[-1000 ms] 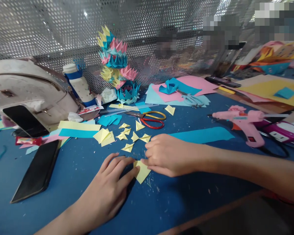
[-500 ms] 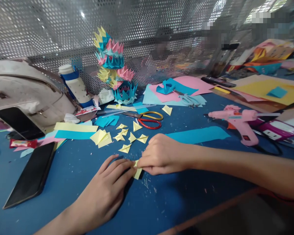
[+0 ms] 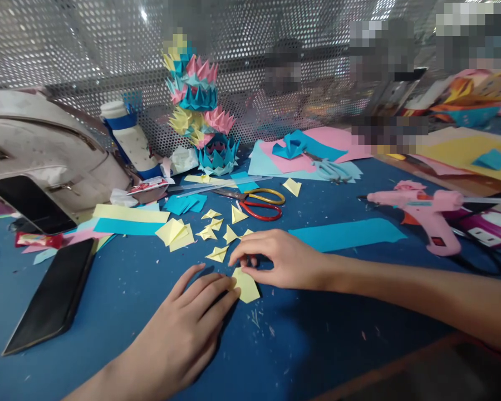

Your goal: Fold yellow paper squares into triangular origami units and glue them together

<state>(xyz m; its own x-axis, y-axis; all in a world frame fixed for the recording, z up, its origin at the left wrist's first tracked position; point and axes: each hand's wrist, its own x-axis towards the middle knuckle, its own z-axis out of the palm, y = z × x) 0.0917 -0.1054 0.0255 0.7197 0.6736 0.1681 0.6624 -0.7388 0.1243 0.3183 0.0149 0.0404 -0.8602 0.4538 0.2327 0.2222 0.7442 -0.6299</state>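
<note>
A small piece of yellow paper (image 3: 247, 288) lies on the blue tabletop between my hands. My left hand (image 3: 187, 323) holds its left edge down under the fingertips; the thumb is hidden. At the paper's top edge, my right hand (image 3: 275, 257) is closed with curled fingers, thumb against the paper. Just beyond are several folded yellow paper triangles (image 3: 217, 254), one partly covered by my right hand. Flat yellow paper squares (image 3: 176, 234) overlap to their left. Scissors (image 3: 261, 203) with one yellow and one red handle loop lie behind the triangles.
A pink glue gun (image 3: 420, 209) lies at right, near a blue paper strip (image 3: 346, 234). Two phones, the nearer one (image 3: 52, 295) flat, are at left by a white bag (image 3: 37, 145). A tower of folded paper (image 3: 200, 100) stands before the perforated metal panel.
My right hand has lifted slightly and its fingers have loosened from the fold. More of the yellow paper now shows, opened out flatter. My left hand stays on its edge.
</note>
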